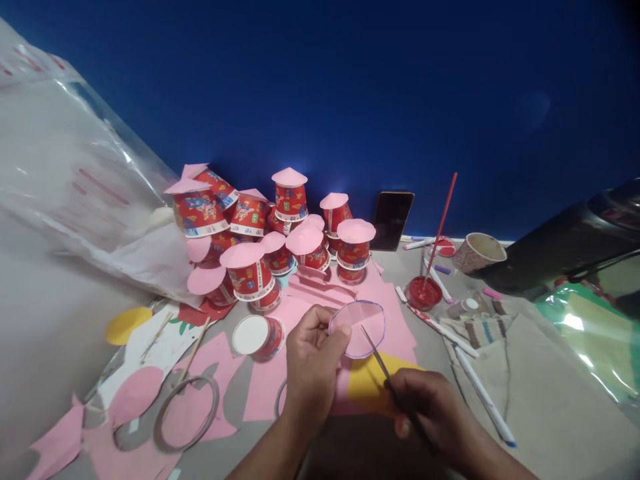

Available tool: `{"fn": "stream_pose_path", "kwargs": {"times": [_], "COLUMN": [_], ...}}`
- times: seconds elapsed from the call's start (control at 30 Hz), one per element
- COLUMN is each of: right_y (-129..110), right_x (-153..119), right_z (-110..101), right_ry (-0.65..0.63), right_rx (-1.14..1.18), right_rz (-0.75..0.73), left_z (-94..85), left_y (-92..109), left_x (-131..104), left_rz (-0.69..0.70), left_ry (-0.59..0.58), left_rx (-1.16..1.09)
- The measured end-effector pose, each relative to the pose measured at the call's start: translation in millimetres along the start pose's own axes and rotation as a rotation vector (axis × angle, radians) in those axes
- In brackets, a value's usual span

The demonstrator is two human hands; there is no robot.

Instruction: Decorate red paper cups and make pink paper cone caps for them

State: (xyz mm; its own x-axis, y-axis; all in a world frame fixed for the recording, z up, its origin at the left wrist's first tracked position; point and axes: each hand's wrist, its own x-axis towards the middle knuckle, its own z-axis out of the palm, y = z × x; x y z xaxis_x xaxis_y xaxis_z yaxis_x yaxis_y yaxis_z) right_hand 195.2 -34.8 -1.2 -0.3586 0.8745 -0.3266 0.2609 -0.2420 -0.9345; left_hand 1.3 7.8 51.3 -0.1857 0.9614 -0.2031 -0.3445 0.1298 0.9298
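Note:
Between its thumb and fingers my left hand (pixel 316 353) pinches a round pink paper disc (pixel 367 320) with a blue outline and a faint crease. My right hand (pixel 430 400) is wrapped round dark scissors (pixel 387 373), whose tips lie over the middle of the disc. Behind my left hand stand several upside-down red printed cups (pixel 250 281) topped with shallow pink paper cones. One cup with a bare white base (pixel 251 335) lies tilted just left of my left hand. Yellow paper (pixel 367 381) shows below the disc.
Pink paper scraps and a grey ring (pixel 163 417) lie at the left, near a plastic bag (pixel 90 173). A phone (pixel 393 220) leans on the blue wall. On the right are a red paint bowl (pixel 423 293), markers (pixel 485 397), a paper cup (pixel 480 252) and a black bottle (pixel 560 233).

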Motion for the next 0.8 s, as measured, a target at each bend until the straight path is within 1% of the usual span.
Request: {"fn": "stream_pose_path", "kwargs": {"times": [0.17, 0.27, 0.47, 0.67, 0.8], "right_y": [-3.0, -5.6, -10.0, -9.1, -8.1], "right_x": [0.0, -0.3, -0.6, -1.8, -2.6], "right_z": [2.1, 3.6, -0.4, 0.1, 1.8], "right_ry": [-0.02, -0.002, -0.015, 0.011, 0.017], "right_rx": [0.034, 0.065, -0.024, -0.03, -0.023], "right_rz": [-0.006, -0.013, -0.04, -0.026, -0.024], "left_z": [-0.3, 1.3, 2.2, -0.6, -0.4], "left_y": [-1.1, 1.2, 1.9, 0.9, 3.3], "left_x": [-0.4, -0.1, -1.5, 0.0, 0.6], "left_rz": [-0.011, -0.015, -0.04, -0.092, -0.103], "left_ry": [0.002, 0.014, 0.008, -0.071, -0.116], "left_rx": [-0.009, -0.011, -0.025, -0.107, -0.088]}}
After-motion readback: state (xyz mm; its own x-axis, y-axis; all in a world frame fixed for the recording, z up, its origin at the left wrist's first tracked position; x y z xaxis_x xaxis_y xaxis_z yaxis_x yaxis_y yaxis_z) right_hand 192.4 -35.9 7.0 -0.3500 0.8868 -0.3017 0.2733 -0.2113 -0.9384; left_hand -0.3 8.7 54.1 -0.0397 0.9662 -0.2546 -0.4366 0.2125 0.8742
